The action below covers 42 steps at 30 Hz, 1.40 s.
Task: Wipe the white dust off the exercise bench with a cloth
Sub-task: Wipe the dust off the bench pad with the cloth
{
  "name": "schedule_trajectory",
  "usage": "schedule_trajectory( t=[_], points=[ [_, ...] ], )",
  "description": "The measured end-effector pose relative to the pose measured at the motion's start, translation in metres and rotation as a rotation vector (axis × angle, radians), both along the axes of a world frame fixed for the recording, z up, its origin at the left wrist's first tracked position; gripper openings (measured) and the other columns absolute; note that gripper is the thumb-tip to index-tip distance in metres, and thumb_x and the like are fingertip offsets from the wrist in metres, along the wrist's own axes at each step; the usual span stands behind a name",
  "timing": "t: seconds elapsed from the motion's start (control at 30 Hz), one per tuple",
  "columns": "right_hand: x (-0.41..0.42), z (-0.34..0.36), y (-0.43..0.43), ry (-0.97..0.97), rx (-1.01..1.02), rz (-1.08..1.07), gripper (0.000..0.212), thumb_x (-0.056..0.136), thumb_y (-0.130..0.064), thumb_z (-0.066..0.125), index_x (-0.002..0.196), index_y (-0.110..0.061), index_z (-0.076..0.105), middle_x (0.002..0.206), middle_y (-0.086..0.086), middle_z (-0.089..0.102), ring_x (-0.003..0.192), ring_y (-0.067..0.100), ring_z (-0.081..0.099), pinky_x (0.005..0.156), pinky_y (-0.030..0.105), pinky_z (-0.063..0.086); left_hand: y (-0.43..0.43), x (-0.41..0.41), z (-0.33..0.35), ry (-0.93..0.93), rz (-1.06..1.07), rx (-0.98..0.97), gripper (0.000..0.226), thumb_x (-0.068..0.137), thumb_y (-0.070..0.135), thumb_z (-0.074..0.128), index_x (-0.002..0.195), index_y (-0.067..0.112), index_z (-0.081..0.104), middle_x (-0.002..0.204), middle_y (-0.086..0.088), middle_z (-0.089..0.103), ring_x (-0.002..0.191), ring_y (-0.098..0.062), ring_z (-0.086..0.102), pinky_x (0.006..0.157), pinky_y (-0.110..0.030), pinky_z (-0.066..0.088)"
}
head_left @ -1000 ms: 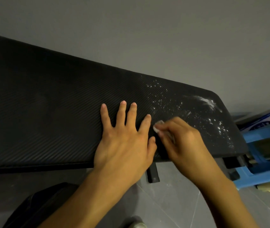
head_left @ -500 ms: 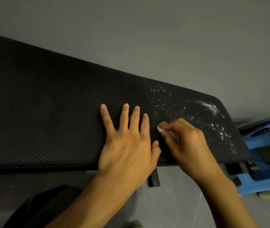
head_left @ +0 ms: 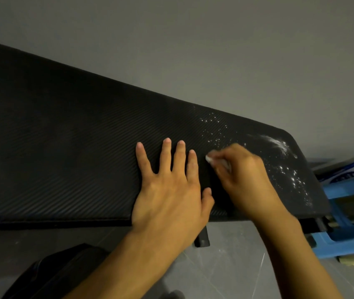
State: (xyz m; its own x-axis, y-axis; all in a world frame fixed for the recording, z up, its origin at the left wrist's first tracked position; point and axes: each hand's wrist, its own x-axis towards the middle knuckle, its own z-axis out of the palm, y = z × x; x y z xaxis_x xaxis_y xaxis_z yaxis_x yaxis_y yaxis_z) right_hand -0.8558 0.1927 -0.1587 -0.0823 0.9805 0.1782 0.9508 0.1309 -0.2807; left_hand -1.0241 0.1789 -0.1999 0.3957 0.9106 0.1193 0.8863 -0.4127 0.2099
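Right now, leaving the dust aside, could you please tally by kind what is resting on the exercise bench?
Cloths: 1, the cloth, white.
Hands: 2, the left hand lying flat and the right hand gripping the cloth.
Total: 3.

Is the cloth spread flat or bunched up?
Bunched. Only a small white wad of cloth pokes from the right hand, pinched against the bench.

left hand: my palm flat on the bench, fingers spread
right hand: curled beside it, pinching the cloth
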Motion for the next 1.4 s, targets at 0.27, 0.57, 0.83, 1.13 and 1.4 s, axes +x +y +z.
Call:
schedule_trajectory(
  t=[0.27,0.57,0.83,1.13,1.4],
  points=[
    [-0.014,-0.006,0.022,-0.046,0.034,-0.024,0.025,0.101,-0.019,0.057,0.122,-0.013,0.069,0.114,0.003,0.061,0.1,0.017,0.064,0.086,0.031,0.054,0.0,-0.001,0.0,-0.017,-0.01,-0.007,0.08,0.094,0.056,0.02,0.154,0.006,0.04,0.161,-0.023,0.035,0.152,-0.043,0.025,0.113,-0.078,0.009],
    [-0.011,-0.002,0.061,-0.09,0.005,-0.176,0.026,0.103,-0.025,0.053,0.118,-0.011,0.069,0.117,0.01,0.059,0.102,0.027,0.062,0.089,0.046,0.053,0.0,0.0,0.0,-0.025,0.004,-0.012,0.079,0.094,0.056,0.026,0.152,0.006,0.044,0.16,-0.023,0.038,0.151,-0.044,0.028,0.113,-0.078,0.009],
    [-0.019,0.002,0.016,-0.065,0.01,0.004,0.022,0.1,-0.02,0.059,0.117,-0.015,0.072,0.11,0.002,0.065,0.097,0.016,0.066,0.085,0.034,0.056,0.0,0.0,0.001,-0.04,0.003,-0.005,0.078,0.093,0.055,0.029,0.15,0.004,0.047,0.158,-0.024,0.041,0.149,-0.044,0.031,0.113,-0.078,0.012],
    [-0.031,-0.005,0.086,-0.082,0.0,-0.112,0.028,0.103,-0.021,0.051,0.124,-0.01,0.067,0.121,0.013,0.062,0.106,0.028,0.063,0.093,0.044,0.053,0.0,0.001,-0.001,-0.057,0.003,0.0,0.077,0.093,0.054,0.031,0.149,0.004,0.049,0.157,-0.024,0.042,0.149,-0.044,0.032,0.113,-0.078,0.013],
    [-0.007,-0.004,0.095,-0.059,-0.009,-0.16,0.029,0.104,-0.026,0.052,0.122,-0.011,0.068,0.12,0.012,0.064,0.107,0.025,0.064,0.093,0.043,0.054,0.001,0.002,-0.002,-0.069,0.002,-0.014,0.077,0.092,0.054,0.036,0.147,0.003,0.05,0.155,-0.025,0.044,0.148,-0.045,0.034,0.112,-0.079,0.013]
  ],
)
